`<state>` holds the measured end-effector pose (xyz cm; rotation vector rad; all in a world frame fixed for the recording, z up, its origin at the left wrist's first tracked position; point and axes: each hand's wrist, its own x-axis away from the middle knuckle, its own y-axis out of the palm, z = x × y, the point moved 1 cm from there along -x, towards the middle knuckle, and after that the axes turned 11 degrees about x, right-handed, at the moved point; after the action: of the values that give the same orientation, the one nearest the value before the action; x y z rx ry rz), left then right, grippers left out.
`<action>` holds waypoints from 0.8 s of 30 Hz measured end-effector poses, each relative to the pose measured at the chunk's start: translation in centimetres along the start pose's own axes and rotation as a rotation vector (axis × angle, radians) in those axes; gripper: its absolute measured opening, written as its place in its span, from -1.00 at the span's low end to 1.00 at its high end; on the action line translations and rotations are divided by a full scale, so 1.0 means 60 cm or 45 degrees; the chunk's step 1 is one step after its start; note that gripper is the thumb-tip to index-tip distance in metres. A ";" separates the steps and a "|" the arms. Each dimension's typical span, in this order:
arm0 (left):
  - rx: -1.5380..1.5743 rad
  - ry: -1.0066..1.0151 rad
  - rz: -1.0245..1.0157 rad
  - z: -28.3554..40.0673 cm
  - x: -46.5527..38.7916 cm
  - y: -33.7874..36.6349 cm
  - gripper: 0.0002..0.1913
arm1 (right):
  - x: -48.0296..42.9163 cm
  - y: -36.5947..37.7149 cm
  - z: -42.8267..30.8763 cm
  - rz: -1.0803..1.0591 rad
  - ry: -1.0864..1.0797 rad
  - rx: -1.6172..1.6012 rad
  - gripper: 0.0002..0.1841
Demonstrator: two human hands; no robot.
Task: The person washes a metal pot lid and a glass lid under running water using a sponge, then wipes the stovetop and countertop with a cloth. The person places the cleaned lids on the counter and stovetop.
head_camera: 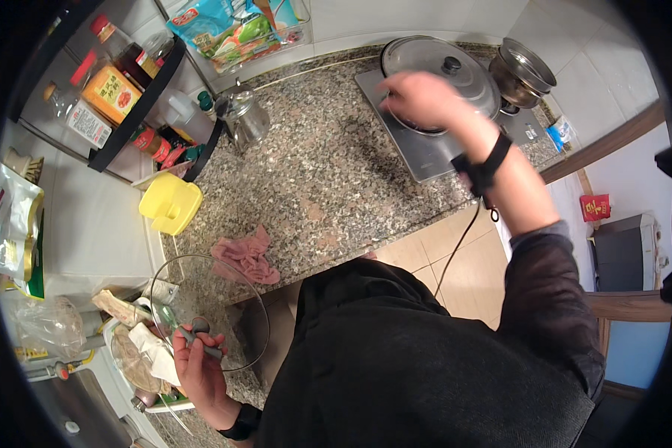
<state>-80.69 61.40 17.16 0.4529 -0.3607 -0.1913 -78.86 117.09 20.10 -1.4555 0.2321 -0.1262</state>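
Observation:
My left hand (200,358) grips the grey handle of a round clear glass lid (236,305), held above the near left part of the granite counter (319,168). Through the glass, part of a pink cloth (249,255) shows; the cloth lies crumpled on the counter. Over at the far right, my right hand (420,101) is blurred, with its fingers curled over the near left edge of a large covered pan. That pan's dark glass lid (479,84) has a black knob. Whether these fingers hold anything cannot be seen. Beneath the pan is a flat grey cooktop (425,159).
Stacked steel pots (521,75) stand right of the pan. At the back left are a steel pitcher (245,117), a yellow plastic container (172,204) and a rack (145,92) of bottles. A cluttered tray (173,406) sits left of my left hand. A cable (462,241) hangs beneath my right wrist.

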 end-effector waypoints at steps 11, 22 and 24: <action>0.043 0.038 0.107 0.005 0.019 0.009 -0.67 | -0.071 0.119 0.348 -0.143 0.579 0.213 -0.40; 0.036 0.042 0.262 -0.007 0.045 -0.021 -0.69 | -0.093 0.082 0.355 -0.043 0.374 0.401 -0.60; 0.040 0.021 0.229 -0.007 0.038 -0.022 -0.69 | -0.094 0.034 0.317 0.005 0.287 0.391 -0.59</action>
<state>-78.54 59.83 16.88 0.4499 -0.3867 -0.0071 -80.01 137.00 20.36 -1.1342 0.3823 -0.3106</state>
